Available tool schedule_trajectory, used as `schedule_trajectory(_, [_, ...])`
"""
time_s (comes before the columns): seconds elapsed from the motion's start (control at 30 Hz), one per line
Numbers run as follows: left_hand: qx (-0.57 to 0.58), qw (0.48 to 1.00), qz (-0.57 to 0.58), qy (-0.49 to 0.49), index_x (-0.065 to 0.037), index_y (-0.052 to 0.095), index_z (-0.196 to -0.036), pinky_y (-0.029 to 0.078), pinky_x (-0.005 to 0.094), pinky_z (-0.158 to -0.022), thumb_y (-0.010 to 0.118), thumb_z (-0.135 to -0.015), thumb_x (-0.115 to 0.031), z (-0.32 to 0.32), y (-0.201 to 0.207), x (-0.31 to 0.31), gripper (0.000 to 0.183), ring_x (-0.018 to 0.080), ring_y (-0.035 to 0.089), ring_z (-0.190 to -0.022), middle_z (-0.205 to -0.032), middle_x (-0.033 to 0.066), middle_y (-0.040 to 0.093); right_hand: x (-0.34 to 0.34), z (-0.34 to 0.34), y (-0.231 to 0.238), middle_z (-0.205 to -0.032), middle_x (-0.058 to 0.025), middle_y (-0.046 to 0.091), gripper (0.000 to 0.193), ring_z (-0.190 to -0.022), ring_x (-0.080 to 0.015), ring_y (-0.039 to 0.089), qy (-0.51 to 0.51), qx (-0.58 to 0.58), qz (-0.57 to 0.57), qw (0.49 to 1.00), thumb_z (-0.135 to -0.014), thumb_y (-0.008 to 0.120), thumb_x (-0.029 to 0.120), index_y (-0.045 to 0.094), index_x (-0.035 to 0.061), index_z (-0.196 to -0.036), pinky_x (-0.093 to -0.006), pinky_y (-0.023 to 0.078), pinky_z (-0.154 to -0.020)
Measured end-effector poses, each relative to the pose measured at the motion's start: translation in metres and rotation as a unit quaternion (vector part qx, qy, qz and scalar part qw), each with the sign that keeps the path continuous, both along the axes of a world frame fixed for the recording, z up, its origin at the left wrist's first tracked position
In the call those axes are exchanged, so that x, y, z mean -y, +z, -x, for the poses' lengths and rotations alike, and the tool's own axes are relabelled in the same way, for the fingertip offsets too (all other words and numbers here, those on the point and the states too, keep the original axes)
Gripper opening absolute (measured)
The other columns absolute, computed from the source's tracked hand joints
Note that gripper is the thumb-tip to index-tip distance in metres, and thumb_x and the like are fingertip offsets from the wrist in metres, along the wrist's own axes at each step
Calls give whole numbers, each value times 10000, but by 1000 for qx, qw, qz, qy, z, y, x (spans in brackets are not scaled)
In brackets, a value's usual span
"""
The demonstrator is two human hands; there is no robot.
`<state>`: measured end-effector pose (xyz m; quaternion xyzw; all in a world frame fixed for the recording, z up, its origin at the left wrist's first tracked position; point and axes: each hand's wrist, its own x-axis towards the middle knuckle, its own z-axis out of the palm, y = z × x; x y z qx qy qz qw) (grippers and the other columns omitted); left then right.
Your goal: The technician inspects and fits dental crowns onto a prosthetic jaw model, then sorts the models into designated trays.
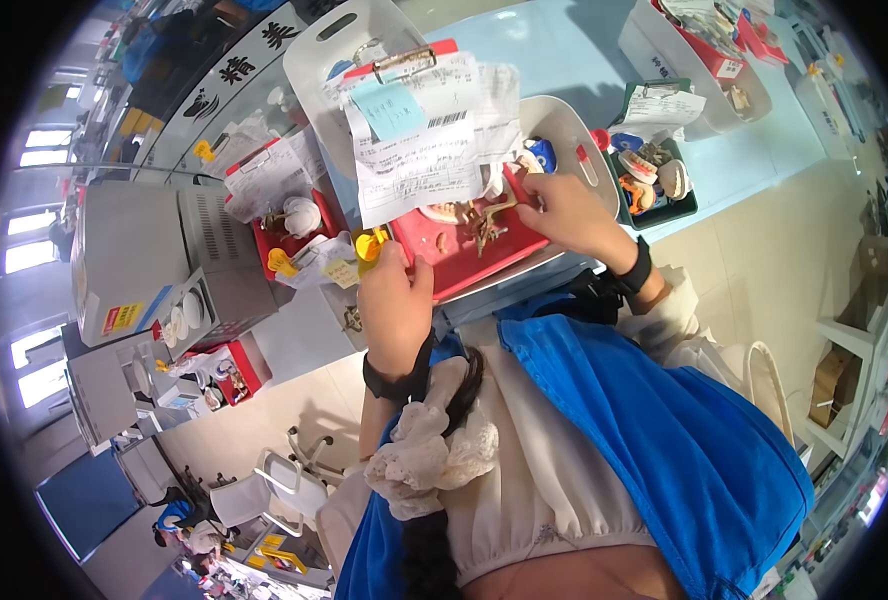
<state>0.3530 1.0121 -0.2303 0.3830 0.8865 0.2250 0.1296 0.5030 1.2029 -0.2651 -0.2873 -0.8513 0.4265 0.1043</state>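
A red tray [452, 278] lies in front of me, tilted in view. My left hand [396, 305] is closed on its left rim, the thumb over the inner side. A yellow clip-like piece [369, 244] sits just beyond those fingers. In the tray are a brass-coloured dental articulator [484, 232], a dental model with teeth [442, 212] and a small pinkish piece [442, 243]. My right hand [576, 215] is closed at the tray's right side, finger and thumb at the articulator's rod end. Clipped papers [419, 160] with a blue note cover the tray's far part.
White bins [564, 120] stand behind the tray. A dark green tray [679, 205] with dental models is at right, another red tray [336, 215] with a white model at left. A grey box-shaped machine [129, 260] stands further left. An office chair [284, 485] is behind, lower left.
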Motion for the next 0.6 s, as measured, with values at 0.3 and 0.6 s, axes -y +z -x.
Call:
schedule_trajectory(0.3, [124,966,-218,-64,-3,532,-940,438,302,-558,533,-874,-58,-7,50,-30,86,178,577,-625,-780,119,619,-47,-53,57,-693,-106,597,232,-595,-150,546,-106,-106,-54,987,-822,599,196,594,-32,-867,-297,447,-578])
schedule_trajectory(0.6, [61,991,-121,-16,28,315,-1311,397,361,-943,609,-841,-95,35,-17,10,567,280,505,-1114,-1208,196,508,-156,-114,74,-641,-26,549,261,-533,-69,481,-230,-141,-267,925,-872,597,252,616,-6,-908,-256,368,-470])
